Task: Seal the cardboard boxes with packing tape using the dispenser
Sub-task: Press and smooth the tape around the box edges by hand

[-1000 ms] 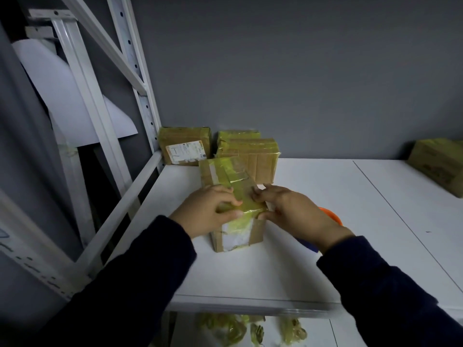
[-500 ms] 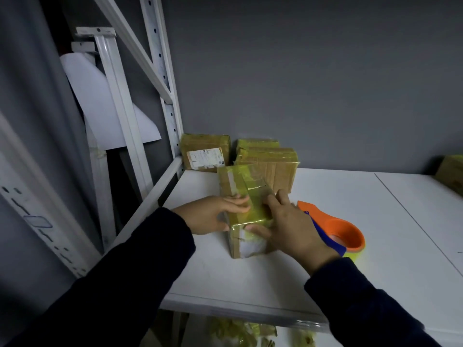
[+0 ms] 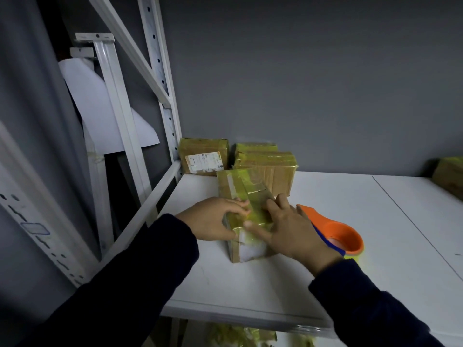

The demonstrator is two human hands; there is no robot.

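Presently the small box [image 3: 240,190] stands at centre frame on the white table [image 3: 375,221], wrapped along its top and near end in yellowish tape [image 3: 253,211], with both hands on it. The left hand [image 3: 213,219] grips the box's left side, fingers curled over the top edge. The right hand [image 3: 288,231] lies with fingers spread and fairly straight across the top and right side, thumb pressed on the near top corner; it holds nothing. Compared with a second ago, the right hand has slid from the top of the box toward its right side and near corner, which reads as smoothing the strip down. The orange tape dispenser [image 3: 338,236], almost hidden behind that hand a second ago, now lies in plain view on the table just right of it, touched by neither hand. Judgement: taping of this box appears finished or nearly so, and the present step is pressing the tape flat. Two sealed boxes [image 3: 268,164] stand against the wall just behind the small box, by the white shelf frame [image 3: 160,78] at upper left, and another box [image 3: 448,174] sits at the right edge. Whether any box remains unsealed cannot be told from this view
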